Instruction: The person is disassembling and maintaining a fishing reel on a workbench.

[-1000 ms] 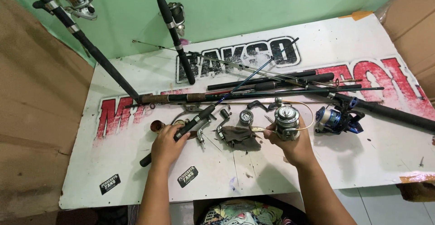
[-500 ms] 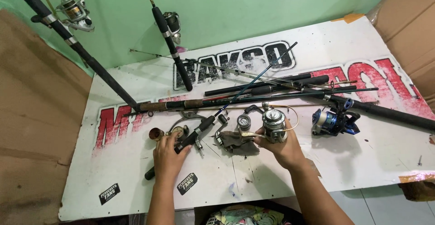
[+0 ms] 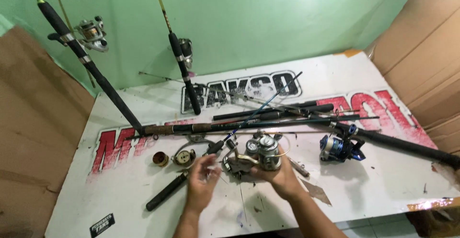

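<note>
My right hand (image 3: 280, 175) grips a silver spinning reel (image 3: 264, 150) with a dark body and crank, just above the white printed banner (image 3: 393, 185). My left hand (image 3: 203, 180) hovers beside the reel with its fingers apart. It is motion-blurred and I see nothing in it. A short rod with a black handle (image 3: 165, 196) lies on the banner just left of that hand, its thin blue tip running up to the right.
A blue reel (image 3: 340, 148) on a dark rod lies to the right. A brass spool (image 3: 160, 159) and a round reel part (image 3: 183, 157) lie to the left. Several rods (image 3: 268, 118) cross the middle. Two rods with reels (image 3: 91, 33) lean on the green wall. Cardboard flanks both sides.
The view has moved closer. My left hand has let go of the black-handled rod and shifted right toward the reel. My right hand still holds the silver reel.
</note>
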